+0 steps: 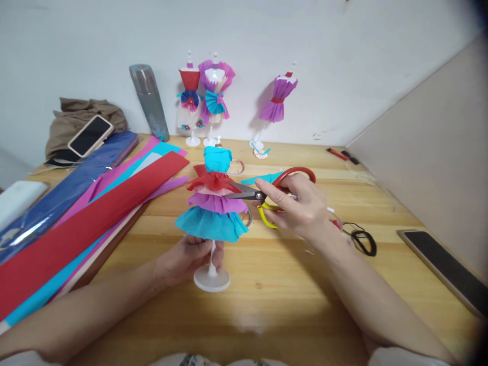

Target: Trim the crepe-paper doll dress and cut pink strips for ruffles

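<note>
My left hand (194,254) is closed round the thin white stem of a small dress-form stand (212,279), just under its skirt. The form wears a crepe paper dress (213,223) with a blue top, then red, pink, purple and blue ruffled tiers. In my right hand (301,203) is a pair of scissors (259,195) with one red and one yellow handle loop. Their blades are parted and reach the right side of the dress, at the red and pink ruffles. Whether paper lies between the blades I cannot tell.
Three dressed forms, including a purple one (280,101), stand along the wall beside a grey bottle (150,104). Crepe paper strips (114,203) cover the left of the table. A phone (438,264), a black hair tie (364,243) and a blue paper piece (263,178) lie rightward.
</note>
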Motion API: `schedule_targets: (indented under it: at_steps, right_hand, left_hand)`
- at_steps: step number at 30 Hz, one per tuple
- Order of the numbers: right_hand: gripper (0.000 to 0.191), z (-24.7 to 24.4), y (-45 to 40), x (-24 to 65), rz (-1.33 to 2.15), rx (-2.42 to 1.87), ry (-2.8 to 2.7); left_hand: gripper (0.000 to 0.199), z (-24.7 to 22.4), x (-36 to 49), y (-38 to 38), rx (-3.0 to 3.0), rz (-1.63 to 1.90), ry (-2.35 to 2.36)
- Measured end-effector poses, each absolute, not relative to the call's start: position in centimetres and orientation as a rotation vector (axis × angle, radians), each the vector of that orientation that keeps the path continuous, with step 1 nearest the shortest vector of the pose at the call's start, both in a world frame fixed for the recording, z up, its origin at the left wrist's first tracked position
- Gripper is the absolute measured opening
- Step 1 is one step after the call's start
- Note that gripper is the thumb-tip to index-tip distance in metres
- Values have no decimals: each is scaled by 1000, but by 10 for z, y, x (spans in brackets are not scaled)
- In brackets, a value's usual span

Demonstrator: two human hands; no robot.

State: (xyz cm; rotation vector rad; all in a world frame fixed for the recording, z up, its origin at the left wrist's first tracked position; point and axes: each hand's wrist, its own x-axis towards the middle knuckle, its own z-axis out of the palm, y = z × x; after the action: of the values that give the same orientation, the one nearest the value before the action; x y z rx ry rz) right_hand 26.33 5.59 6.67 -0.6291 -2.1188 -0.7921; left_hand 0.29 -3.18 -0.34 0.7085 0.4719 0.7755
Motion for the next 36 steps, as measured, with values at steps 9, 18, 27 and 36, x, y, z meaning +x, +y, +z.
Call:
schedule_targets:
  at_steps: [9,18,27,36]
  right_hand:
    - [42,63,51,257,-731,-640,-2145]
    - [52,63,44,251,-715,-679,-2127]
    - [35,64,41,251,-720,-680,-2151]
    - [34,64,40,255,-735,-708,-2165]
  left_hand:
    - [44,-1,7,-33,749,723,444]
    - [44,-3,8,-34,791,718,454]
    - [55,2,10,-36,874,638,572]
    - [53,5,10,-37,892,652,589]
